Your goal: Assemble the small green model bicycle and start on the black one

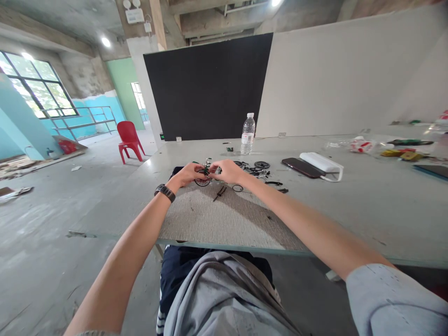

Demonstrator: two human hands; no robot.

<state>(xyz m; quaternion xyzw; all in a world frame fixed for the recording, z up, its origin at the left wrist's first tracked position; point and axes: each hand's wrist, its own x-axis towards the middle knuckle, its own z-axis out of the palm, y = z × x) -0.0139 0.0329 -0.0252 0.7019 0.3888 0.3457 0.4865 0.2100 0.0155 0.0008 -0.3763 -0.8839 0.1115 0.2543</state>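
Both my hands meet above the table, around a small model bicycle (pixel 203 181) with a thin-spoked wheel and some green parts. My left hand (pixel 188 175) grips it from the left, fingers closed. From the other side, my right hand (pixel 228 171) pinches at its upper part; the exact piece between those fingertips is too small to make out. Just in front lies a black forked piece (pixel 220 192), with a thin black ring (pixel 237 188) to its right. Beyond my right wrist are more loose bicycle parts, including a small wheel (pixel 262 164) and black curved pieces (pixel 274 183).
A clear water bottle (pixel 248 134) stands behind the parts. To the right lie a dark phone (pixel 303 168) and a white power bank (pixel 321 164) with a strap. Yellow and red items (pixel 402 154) sit farther right. The table's front edge (pixel 238 247) is close to my lap.
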